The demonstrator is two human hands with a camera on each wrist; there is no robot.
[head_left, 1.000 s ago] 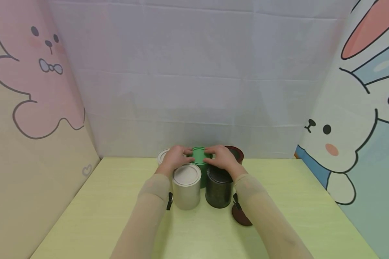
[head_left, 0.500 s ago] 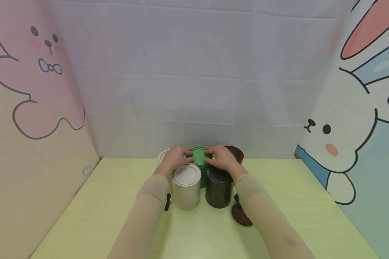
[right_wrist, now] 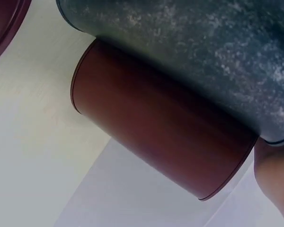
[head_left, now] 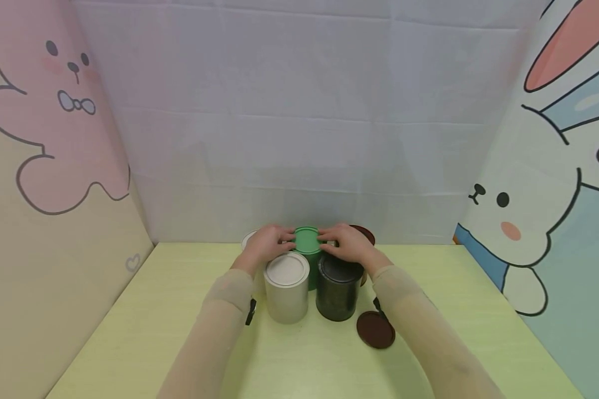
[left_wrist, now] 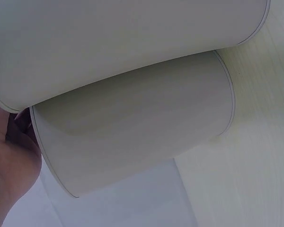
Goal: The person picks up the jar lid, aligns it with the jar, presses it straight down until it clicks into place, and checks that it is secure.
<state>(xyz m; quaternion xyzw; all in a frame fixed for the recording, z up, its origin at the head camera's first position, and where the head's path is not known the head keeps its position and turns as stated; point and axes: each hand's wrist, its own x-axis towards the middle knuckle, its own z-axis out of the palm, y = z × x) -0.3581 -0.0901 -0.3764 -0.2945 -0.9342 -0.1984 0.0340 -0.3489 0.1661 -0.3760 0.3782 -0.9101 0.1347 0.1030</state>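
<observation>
A green can [head_left: 306,242] with a green lid stands between both hands, behind two nearer cans. My left hand [head_left: 268,242] has its fingertips beside the left of the green lid, over the white can [head_left: 287,293]. A second white can [head_left: 248,237] is mostly hidden behind that hand, and both white cans show in the left wrist view. At the green can's right side my right hand [head_left: 348,242] extends its fingers over the black can [head_left: 338,293]. Behind it stands a dark red can [right_wrist: 156,118], clearest in the right wrist view. Actual contact with the green can is hard to tell.
A loose dark red lid [head_left: 376,330] lies on the light yellow-green table [head_left: 145,343], below the right forearm. A white cloth wall [head_left: 299,138] rises behind the cans. Side panels carry a pink cartoon figure [head_left: 75,160] and a white rabbit [head_left: 529,177].
Both hands have drawn slightly outward from the green lid, the right one more. The right forearm moved right, uncovering more of the loose red lid. The cans stay in place.
</observation>
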